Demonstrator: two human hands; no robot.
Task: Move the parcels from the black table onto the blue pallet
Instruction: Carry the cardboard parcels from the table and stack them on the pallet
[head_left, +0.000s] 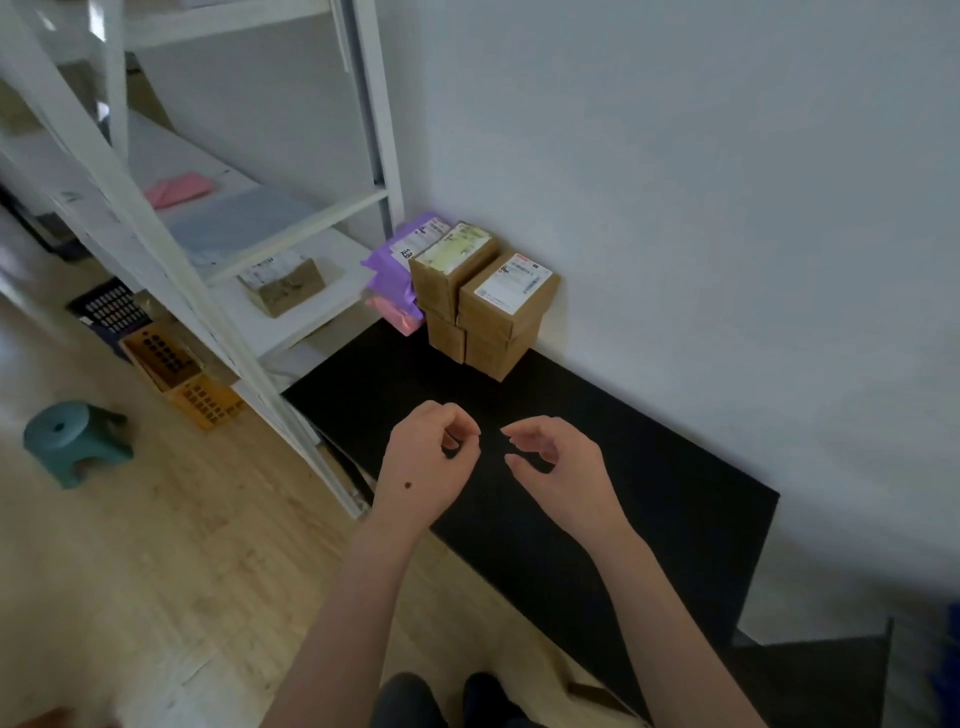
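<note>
Several brown cardboard parcels with white labels stand stacked at the far left end of the black table, against the white wall. A purple bag parcel and a pink one lean behind them. My left hand and my right hand hover side by side over the middle of the table, fingers loosely curled, holding nothing, well short of the parcels. A sliver of blue shows at the right edge; I cannot tell whether it is the pallet.
A white metal shelf rack stands left of the table, holding a brown parcel and a pink bag. Orange and dark crates sit beneath it. A teal stool stands on the wooden floor.
</note>
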